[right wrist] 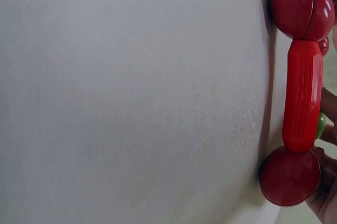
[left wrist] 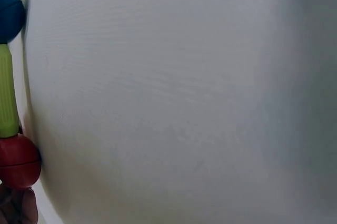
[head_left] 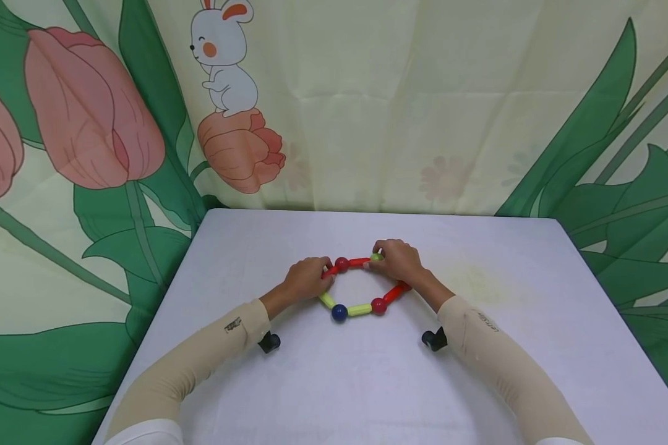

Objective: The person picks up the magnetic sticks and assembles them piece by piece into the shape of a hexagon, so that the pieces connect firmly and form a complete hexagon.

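A ring of toy rods and balls lies flat on the white table. It is made of red and yellow-green rods joined by red, blue and green balls. My left hand grips the red rod on the ring's left side. My right hand pinches the green ball at the far right corner. The left wrist view shows a blue ball, a yellow-green rod and a red ball. The right wrist view shows a red rod between two red balls.
A curtain printed with tulips and a rabbit hangs right behind the table's far edge. The table's left and right edges drop off beside my forearms. Black wrist camera mounts sit under both sleeves.
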Available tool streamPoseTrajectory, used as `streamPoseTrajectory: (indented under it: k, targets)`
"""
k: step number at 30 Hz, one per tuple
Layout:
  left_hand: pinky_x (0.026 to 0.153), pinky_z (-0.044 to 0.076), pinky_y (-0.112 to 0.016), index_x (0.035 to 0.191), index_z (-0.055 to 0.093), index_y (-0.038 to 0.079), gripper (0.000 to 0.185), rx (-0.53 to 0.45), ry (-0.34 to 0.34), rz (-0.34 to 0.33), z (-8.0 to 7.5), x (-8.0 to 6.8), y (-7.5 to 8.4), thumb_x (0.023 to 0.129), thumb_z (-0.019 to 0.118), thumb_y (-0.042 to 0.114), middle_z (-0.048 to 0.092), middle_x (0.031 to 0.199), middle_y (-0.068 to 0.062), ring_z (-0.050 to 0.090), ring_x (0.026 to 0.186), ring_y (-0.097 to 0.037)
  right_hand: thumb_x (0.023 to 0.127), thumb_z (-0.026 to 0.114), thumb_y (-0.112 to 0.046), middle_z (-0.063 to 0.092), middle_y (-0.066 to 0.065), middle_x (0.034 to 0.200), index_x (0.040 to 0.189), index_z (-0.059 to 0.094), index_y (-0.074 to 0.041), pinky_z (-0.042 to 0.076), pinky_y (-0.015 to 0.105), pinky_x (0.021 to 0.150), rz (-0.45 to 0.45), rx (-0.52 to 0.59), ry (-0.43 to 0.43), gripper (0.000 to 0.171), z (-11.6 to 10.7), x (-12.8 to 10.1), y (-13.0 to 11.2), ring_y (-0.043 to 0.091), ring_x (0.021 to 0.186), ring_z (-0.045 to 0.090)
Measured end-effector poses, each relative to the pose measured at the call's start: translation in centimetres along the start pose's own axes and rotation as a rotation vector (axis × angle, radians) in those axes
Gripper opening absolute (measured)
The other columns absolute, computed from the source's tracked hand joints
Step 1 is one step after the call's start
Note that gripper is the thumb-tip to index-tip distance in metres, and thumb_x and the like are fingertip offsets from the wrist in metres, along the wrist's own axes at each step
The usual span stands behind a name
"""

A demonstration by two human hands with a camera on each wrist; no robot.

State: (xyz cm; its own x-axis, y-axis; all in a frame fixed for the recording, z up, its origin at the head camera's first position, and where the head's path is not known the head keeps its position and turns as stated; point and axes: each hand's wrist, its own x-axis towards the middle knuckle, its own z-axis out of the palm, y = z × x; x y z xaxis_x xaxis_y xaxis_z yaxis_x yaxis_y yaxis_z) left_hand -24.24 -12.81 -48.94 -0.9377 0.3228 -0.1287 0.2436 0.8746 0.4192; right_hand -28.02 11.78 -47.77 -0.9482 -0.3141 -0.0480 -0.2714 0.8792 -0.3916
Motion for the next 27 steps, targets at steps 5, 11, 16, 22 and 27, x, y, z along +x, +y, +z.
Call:
streamPoseTrajectory:
  k: [5, 11, 16, 22, 27]
  targets:
    - [0.057, 0.047, -0.023, 0.12, 0.067, 0.007, 0.034, -0.014, 0.043, -0.035, 0.0, 0.0, 0.3, 0.093, 0.071, 0.025, 0.069, 0.088, -0.002, 0.058, 0.069, -0.014, 0.086, 0.078, -0.039, 0.072, 0.004, 0.092, 0.112, 0.072, -0.011, 0.048, 0.032, 0.064, -0.013, -0.017, 0.0, 0.038, 0.1, 0.1, -0.2, 0.02, 0.077, 0.06]
    - [0.057, 0.047, -0.021, 0.12, 0.067, 0.005, 0.033, -0.024, 0.068, -0.048, 0.1, 0.3, 0.3, 0.093, 0.071, 0.024, 0.068, 0.086, -0.002, 0.057, 0.068, -0.014, 0.087, 0.077, -0.038, 0.073, 0.004, 0.092, 0.112, 0.072, -0.011, 0.047, 0.031, 0.062, -0.015, -0.029, -0.01, 0.037, 0.1, 0.1, -0.8, 0.02, 0.075, 0.059]
    - [0.058, 0.048, -0.022, 0.119, 0.067, 0.006, 0.032, -0.035, 0.075, -0.049, 0.2, 0.4, 0.2, 0.093, 0.071, 0.023, 0.067, 0.087, -0.003, 0.058, 0.069, -0.014, 0.087, 0.077, -0.037, 0.073, 0.006, 0.097, 0.114, 0.072, -0.009, 0.048, 0.031, 0.063, -0.007, -0.035, -0.007, 0.038, 0.1, 0.1, -1.0, 0.02, 0.077, 0.06]
    - [0.06, 0.048, -0.022, 0.119, 0.068, 0.006, 0.032, -0.042, 0.083, -0.031, 0.3, 0.5, 0.1, 0.093, 0.071, 0.024, 0.067, 0.088, -0.002, 0.058, 0.071, -0.014, 0.088, 0.076, -0.036, 0.073, 0.006, 0.097, 0.115, 0.072, -0.009, 0.049, 0.033, 0.065, -0.007, -0.05, 0.009, 0.038, 0.1, -0.1, -1.0, 0.021, 0.079, 0.061]
    - [0.06, 0.048, -0.022, 0.119, 0.067, 0.005, 0.032, -0.051, 0.074, -0.028, 0.5, 0.5, 0.0, 0.093, 0.07, 0.024, 0.067, 0.087, -0.002, 0.058, 0.07, -0.014, 0.088, 0.077, -0.035, 0.073, 0.007, 0.097, 0.116, 0.072, -0.009, 0.051, 0.035, 0.067, -0.012, -0.04, -0.003, 0.039, 0.1, -0.1, -1.0, 0.021, 0.08, 0.062]
